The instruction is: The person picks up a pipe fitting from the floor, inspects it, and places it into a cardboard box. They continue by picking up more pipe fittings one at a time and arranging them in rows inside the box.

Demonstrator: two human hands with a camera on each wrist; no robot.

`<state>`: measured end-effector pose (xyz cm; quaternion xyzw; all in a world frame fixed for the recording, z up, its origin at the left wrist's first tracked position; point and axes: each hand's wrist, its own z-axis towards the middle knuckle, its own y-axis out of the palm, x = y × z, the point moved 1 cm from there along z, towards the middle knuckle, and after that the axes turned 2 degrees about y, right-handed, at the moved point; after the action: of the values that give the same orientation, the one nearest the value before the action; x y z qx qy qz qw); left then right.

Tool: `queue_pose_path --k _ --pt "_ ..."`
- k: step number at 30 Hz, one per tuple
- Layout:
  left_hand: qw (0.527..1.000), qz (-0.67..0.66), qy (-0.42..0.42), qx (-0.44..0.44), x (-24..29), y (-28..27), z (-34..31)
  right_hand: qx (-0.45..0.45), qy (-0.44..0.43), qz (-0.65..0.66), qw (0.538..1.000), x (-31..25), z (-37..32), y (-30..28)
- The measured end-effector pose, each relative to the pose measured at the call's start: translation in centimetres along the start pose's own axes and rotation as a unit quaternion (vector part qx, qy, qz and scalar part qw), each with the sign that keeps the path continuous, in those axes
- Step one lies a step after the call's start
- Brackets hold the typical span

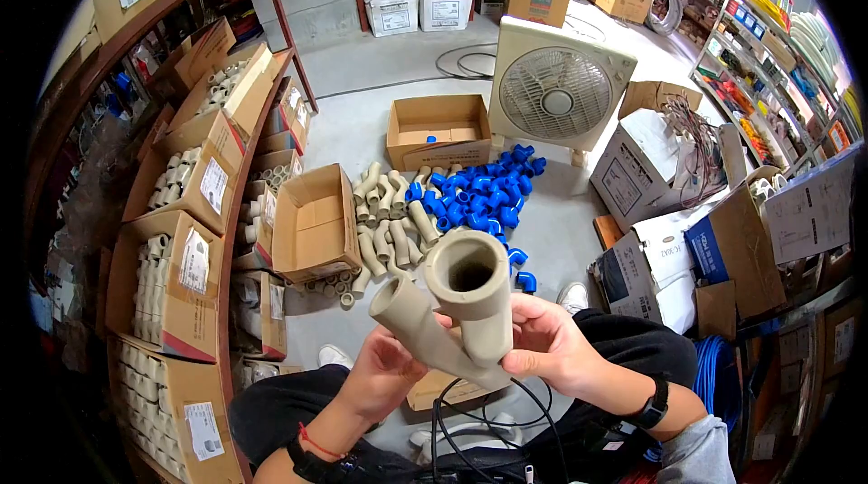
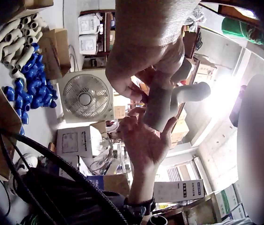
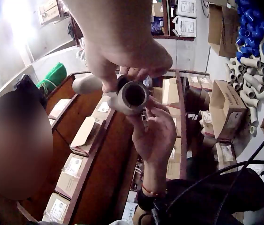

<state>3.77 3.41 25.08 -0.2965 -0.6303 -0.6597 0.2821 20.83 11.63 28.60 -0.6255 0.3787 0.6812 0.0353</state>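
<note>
Two beige curved pipe fittings are held up close to the head camera, crossing each other at their lower ends. My left hand (image 1: 387, 371) grips the slimmer-looking bent fitting (image 1: 418, 328) from its left side, the fingers partly hidden behind it. My right hand (image 1: 551, 348) holds the other fitting (image 1: 475, 317), thumb on its near side and fingers behind; its wide round mouth faces up at the camera. In the left wrist view, a curved end (image 2: 195, 92) sticks out beyond the straighter tube (image 2: 159, 105). An open round mouth (image 3: 134, 95) faces the right wrist camera.
On the floor ahead lie a pile of beige bent fittings (image 1: 393, 199) and a heap of blue elbows (image 1: 479, 190). Open cardboard boxes (image 1: 316, 222) stand around them, with a box fan (image 1: 558, 95) behind. Shelves of boxed fittings (image 1: 172, 276) line the left; a black cable (image 1: 438, 421) hangs in front.
</note>
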Motion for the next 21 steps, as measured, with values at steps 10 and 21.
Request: queue_pose_path --k 10,21 --pt "0.998 -0.065 -0.005 -0.002 -0.2 -0.35 -0.12 -0.002 -0.043 -0.02 0.999 -0.6 0.46 0.5" --pt "1.0 0.0 0.006 -0.01 0.15 -0.26 0.36 0.022 -0.084 -0.146 0.986 -0.56 0.49 0.39"
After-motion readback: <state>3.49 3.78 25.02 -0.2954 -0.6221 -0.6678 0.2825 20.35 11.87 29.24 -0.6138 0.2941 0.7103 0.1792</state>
